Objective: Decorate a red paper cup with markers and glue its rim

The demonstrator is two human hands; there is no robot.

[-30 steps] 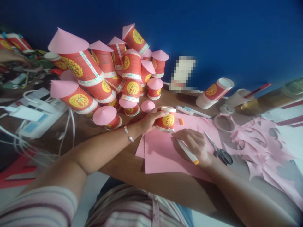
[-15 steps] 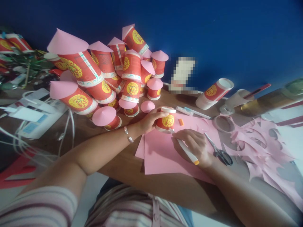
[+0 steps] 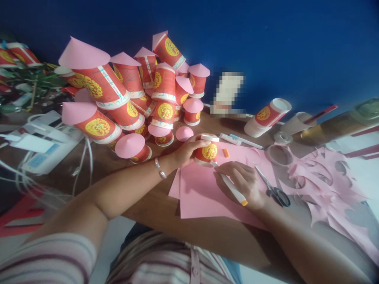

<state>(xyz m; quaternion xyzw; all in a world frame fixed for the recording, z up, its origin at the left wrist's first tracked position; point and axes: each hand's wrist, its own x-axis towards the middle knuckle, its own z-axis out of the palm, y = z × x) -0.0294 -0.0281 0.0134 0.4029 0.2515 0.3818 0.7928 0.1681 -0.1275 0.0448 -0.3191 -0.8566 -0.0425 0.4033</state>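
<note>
My left hand (image 3: 189,151) is closed around a red paper cup (image 3: 209,150) with a yellow round emblem and a white rim. In my right hand (image 3: 241,181) is a white marker (image 3: 233,190) with an orange end; its tip meets the cup's lower edge. Under both hands lie pink paper sheets (image 3: 201,201). A small orange cap (image 3: 226,152) rests on the paper beyond my right hand. Just right of that hand are black-handled scissors (image 3: 278,194).
Several red cups with pink cone tops (image 3: 164,79) are stacked at the back left. White cables and a white box (image 3: 44,150) lie left. Pink paper offcuts (image 3: 325,181), a tape roll (image 3: 280,155) and stacked paper cups (image 3: 268,117) are on the right. Markers (image 3: 245,141) lie behind.
Almost nothing differs. Both hands keep the same hold, with the marker tip still against the cup's lower edge; the whole view has shifted very slightly.
</note>
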